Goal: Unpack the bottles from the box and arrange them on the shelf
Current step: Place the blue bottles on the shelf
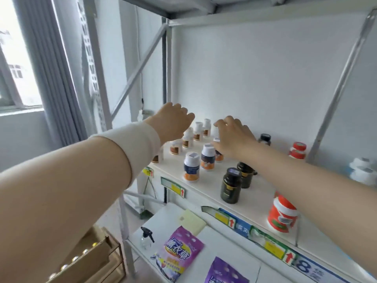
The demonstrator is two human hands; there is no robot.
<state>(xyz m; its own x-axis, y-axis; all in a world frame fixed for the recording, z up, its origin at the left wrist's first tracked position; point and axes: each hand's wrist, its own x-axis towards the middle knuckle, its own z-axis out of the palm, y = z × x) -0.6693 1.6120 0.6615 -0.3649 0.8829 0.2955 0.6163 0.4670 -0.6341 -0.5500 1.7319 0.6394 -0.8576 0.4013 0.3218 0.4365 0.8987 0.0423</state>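
Observation:
On the white shelf [255, 193] a row of white bottles with brown labels [198, 131] runs back at the left. My left hand [173, 121] reaches over this row with its fingers bent down; whether it grips a bottle is hidden. Beside that row stand two white-capped bottles with blue and orange labels [191, 167]. My right hand [232, 137] curls its fingers round a third such bottle [218, 157] behind them. A cardboard box [91, 260] with several shiny bottle caps showing sits at the lower left.
Two dark bottles [230, 185] stand near the shelf's front edge and a red and white jar [282, 215] under my right forearm. Red-capped jars [297, 150] and white bottles [363, 170] sit at the right. The lower shelf holds purple bags [179, 254] and a spray bottle [146, 235].

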